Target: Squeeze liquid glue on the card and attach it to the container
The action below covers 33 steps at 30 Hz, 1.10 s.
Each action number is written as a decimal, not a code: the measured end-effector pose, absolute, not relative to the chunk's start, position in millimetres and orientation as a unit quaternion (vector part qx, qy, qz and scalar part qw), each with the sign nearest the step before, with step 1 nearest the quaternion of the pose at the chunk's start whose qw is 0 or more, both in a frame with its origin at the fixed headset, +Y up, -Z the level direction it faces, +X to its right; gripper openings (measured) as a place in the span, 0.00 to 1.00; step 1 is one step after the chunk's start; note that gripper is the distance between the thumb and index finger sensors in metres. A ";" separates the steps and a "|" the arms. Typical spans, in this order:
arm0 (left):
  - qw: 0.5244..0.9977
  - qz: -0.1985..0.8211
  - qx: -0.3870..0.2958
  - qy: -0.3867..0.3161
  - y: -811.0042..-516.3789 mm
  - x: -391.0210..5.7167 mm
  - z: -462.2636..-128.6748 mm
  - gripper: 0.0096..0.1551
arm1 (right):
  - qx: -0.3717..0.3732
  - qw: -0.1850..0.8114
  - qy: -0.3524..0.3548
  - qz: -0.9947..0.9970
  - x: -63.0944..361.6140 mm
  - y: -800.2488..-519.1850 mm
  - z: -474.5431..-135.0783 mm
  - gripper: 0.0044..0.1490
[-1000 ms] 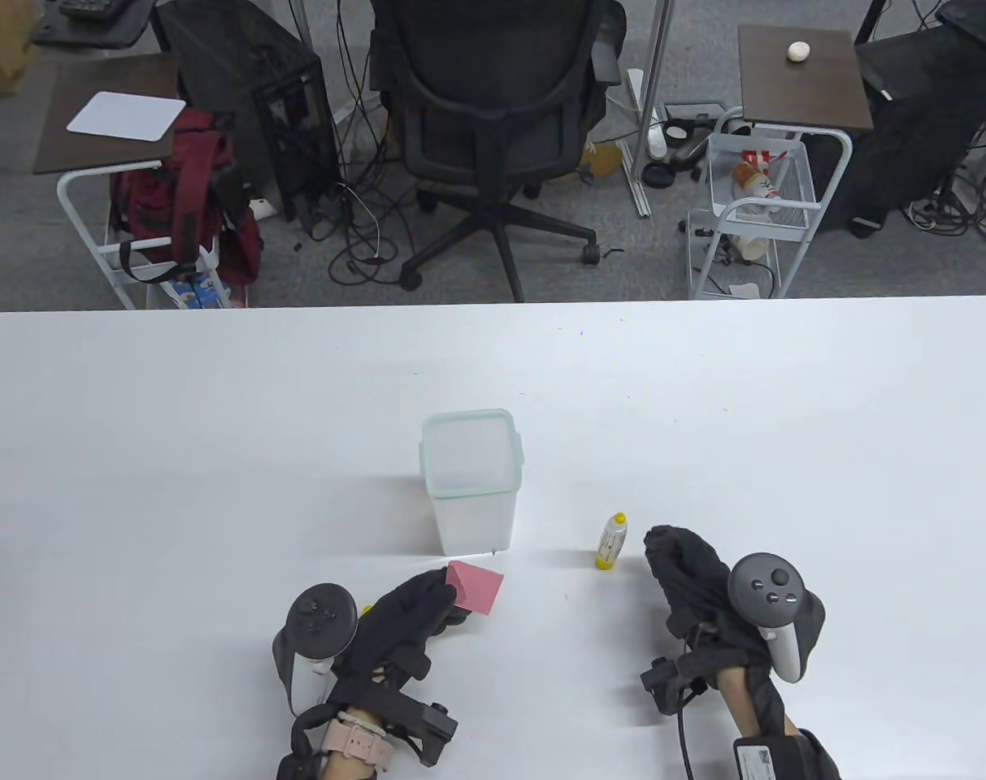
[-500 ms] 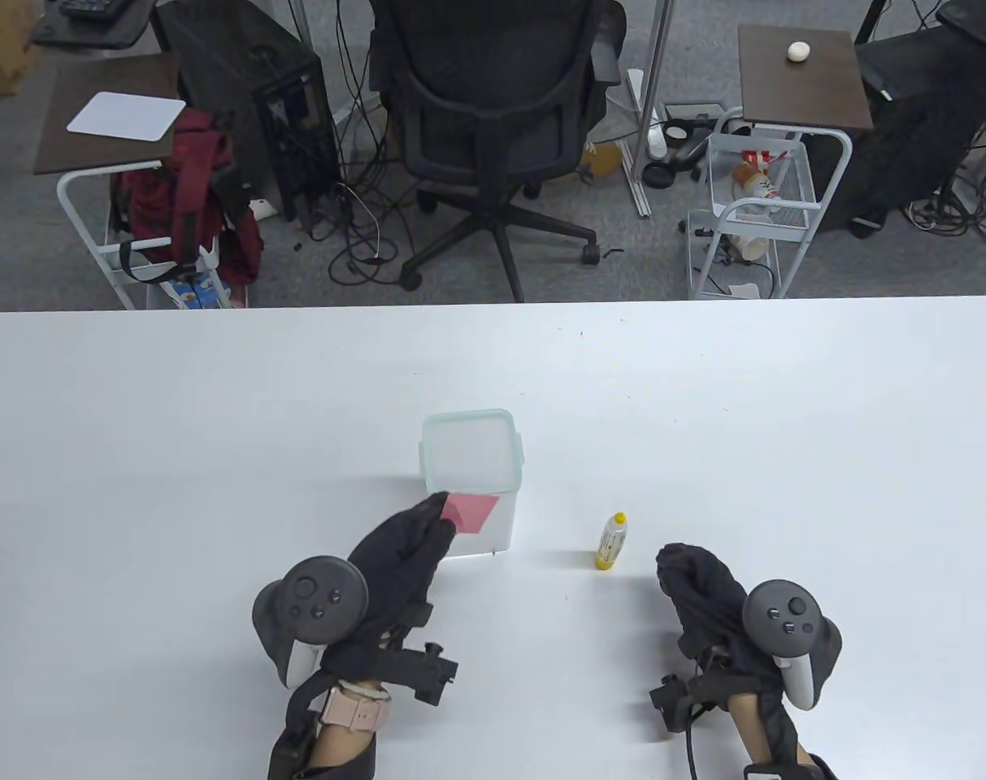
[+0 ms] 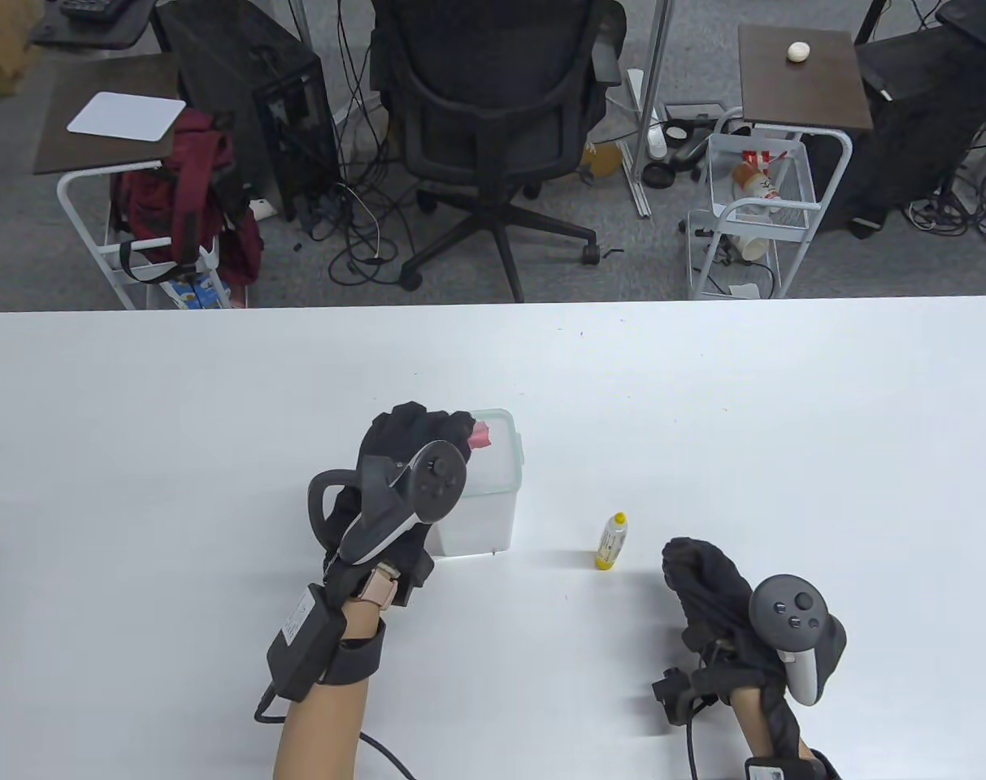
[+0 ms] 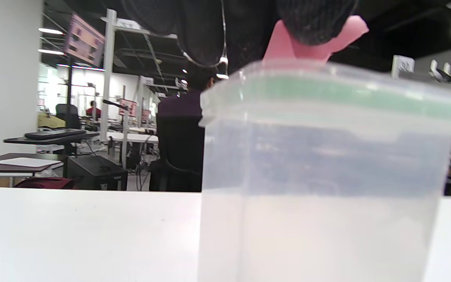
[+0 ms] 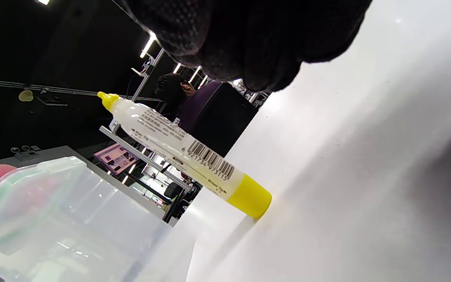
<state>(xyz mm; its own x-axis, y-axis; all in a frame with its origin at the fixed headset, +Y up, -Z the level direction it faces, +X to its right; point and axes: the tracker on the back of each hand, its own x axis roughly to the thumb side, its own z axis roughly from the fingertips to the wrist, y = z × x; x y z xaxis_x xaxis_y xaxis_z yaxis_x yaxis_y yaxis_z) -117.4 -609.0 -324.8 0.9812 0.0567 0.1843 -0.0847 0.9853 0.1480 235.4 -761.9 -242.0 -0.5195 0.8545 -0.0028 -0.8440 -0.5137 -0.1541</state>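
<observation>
standing upright, glue bottle (image 3: 612,541) nozzle up; left hand (image 3: 411,455) pinches card (image 3: 480,435); right hand (image 3: 708,589) grip unclear.

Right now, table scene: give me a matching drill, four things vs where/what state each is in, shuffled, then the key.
Things
1. pink card
2. glue bottle
3. left hand
4. right hand

States
A. stands upright on the table, nothing touching it
B. holds the card above the plastic container
C. pinched in gloved fingers over the container's top
D. apart from the bottle, near the table's front edge, holds nothing

Pairs: 1-C, 2-A, 3-B, 4-D
</observation>
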 end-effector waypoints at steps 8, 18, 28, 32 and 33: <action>0.991 0.047 0.034 -0.123 -611.1 -125.4 -326.9 0.26 | -0.042 0.497 -0.065 0.864 234.2 -760.6 -244.8 0.22; 0.989 0.017 0.056 -0.134 -616.8 -123.3 -329.5 0.27 | -0.052 0.500 -0.067 0.862 229.0 -759.7 -246.6 0.22; 0.981 0.076 0.076 -0.163 -624.5 -138.7 -332.0 0.26 | -0.001 0.484 -0.154 0.862 221.6 -713.4 -240.5 0.23; 0.977 0.090 0.085 -0.172 -627.4 -141.2 -333.6 0.26 | 0.084 0.454 -0.183 0.868 192.5 -667.0 -245.3 0.25; 0.977 0.093 0.088 -0.173 -628.5 -141.8 -333.4 0.26 | 0.110 0.443 -0.187 0.870 180.4 -653.9 -248.7 0.25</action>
<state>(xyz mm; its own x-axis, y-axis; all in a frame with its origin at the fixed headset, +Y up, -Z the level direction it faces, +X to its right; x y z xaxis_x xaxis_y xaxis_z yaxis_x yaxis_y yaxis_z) -141.8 -628.5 -333.4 0.9230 0.1508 0.3540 -0.2116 0.9673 0.1398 180.4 -653.9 -248.7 -0.5835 0.7291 0.3577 -0.8117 -0.5376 -0.2282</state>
